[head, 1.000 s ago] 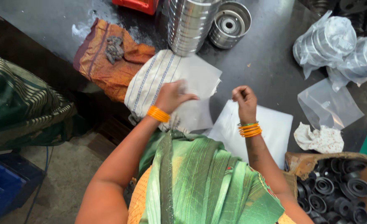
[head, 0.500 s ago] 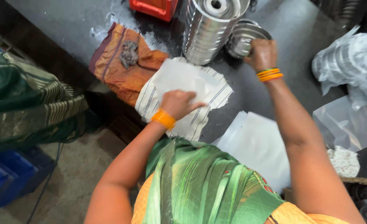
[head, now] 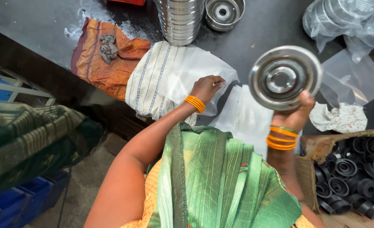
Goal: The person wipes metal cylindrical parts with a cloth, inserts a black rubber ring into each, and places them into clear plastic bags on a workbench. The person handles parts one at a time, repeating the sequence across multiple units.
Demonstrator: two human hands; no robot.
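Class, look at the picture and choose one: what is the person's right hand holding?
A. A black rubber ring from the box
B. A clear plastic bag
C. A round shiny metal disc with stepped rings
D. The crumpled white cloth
C: the right hand grips a round metal disc raised above the dark table, while the left hand rests on the white plastic bags.

- i see a shiny silver metal disc (head: 285, 78) with ringed grooves.
- the desk (head: 35, 25) is dark grey, almost black.
- one cloth (head: 106, 67) is orange with a maroon border; the folded cloth (head: 153, 80) beside it is cream with thin blue stripes.
- the plastic bags (head: 246, 118) look milky white.
- orange bangles (head: 194, 103) ring both wrists.
- my draped garment (head: 220, 177) is green, finely streaked.
- black rings (head: 351, 169) fill a brown box.
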